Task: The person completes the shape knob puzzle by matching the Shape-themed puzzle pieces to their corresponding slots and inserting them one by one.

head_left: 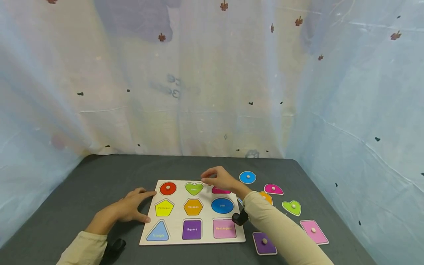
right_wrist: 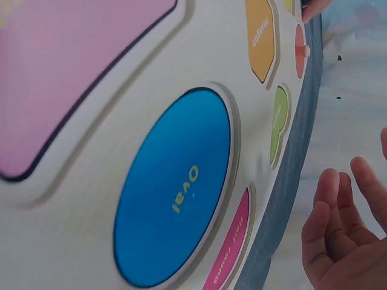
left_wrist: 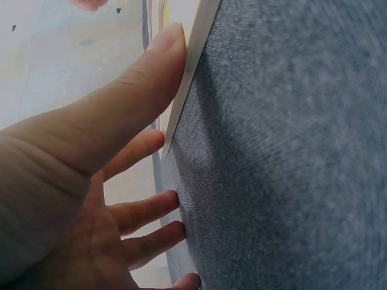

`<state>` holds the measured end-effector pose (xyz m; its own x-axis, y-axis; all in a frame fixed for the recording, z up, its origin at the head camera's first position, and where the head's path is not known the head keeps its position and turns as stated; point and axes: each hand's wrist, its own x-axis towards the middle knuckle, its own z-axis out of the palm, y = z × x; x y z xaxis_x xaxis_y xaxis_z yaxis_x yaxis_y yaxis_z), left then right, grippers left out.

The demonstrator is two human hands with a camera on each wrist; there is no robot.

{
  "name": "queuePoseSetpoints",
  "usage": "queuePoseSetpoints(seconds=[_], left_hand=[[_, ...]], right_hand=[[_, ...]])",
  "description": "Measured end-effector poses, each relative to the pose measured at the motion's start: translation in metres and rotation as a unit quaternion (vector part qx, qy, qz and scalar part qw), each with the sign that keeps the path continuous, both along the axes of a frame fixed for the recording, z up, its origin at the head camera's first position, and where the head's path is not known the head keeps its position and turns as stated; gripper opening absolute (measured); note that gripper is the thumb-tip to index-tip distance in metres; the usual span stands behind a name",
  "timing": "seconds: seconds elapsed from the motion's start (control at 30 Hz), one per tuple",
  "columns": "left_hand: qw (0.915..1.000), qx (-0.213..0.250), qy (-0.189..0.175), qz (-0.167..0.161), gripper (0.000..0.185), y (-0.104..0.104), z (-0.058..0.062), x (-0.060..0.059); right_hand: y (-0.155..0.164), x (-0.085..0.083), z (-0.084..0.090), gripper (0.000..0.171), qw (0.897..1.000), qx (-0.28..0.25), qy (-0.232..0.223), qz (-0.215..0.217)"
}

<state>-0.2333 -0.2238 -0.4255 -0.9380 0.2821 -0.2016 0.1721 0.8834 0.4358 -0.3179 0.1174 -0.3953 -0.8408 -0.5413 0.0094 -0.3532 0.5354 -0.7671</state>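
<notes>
A white shape puzzle board (head_left: pixel 208 228) lies on the table, with a red circle piece (head_left: pixel 168 188) seated at its back left, knob up. My left hand (head_left: pixel 129 207) rests at the board's left edge, thumb on the edge and fingers spread, as the left wrist view also shows. Over the back right of the board is my right hand (head_left: pixel 218 178), fingers loosely bent with nothing between them in the right wrist view. It partly covers the pink half-round recess (right_wrist: pixel 233 254) in the head view. The blue oval recess (right_wrist: pixel 178 193) and green heart recess (head_left: pixel 194 188) show bare printed bottoms.
Knobbed pieces lie right of the board: a blue oval (head_left: pixel 247 177), pink half round (head_left: pixel 273 189), green heart (head_left: pixel 292 208), pink rectangle (head_left: pixel 314 232) and purple square (head_left: pixel 264 243). My right sleeve partly covers an orange piece (head_left: pixel 267 197). A pale curtain (head_left: pixel 205 92) hangs behind the grey table.
</notes>
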Motion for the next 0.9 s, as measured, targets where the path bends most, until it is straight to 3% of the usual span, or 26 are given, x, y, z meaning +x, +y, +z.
queuePoseSetpoints(seconds=[0.37,0.6,0.77,0.9], left_hand=[[1.0000,0.008,-0.001,-0.005,0.097,0.002,-0.001,-0.001],[0.9999,0.014,-0.008,0.003,0.098,0.003,-0.002,0.000],[0.9999,0.011,-0.010,0.006,0.098,0.002,-0.002,0.000],[1.0000,0.002,-0.004,0.008,0.098,-0.001,-0.003,0.000]], right_hand=[[0.037,0.012,-0.011,0.034,1.000,-0.004,0.001,-0.030],[0.066,0.019,-0.010,0.033,0.999,-0.006,0.025,-0.025],[0.087,0.026,-0.005,0.034,0.999,-0.008,0.014,-0.028],[0.102,0.028,-0.005,0.037,1.000,-0.024,0.009,-0.008]])
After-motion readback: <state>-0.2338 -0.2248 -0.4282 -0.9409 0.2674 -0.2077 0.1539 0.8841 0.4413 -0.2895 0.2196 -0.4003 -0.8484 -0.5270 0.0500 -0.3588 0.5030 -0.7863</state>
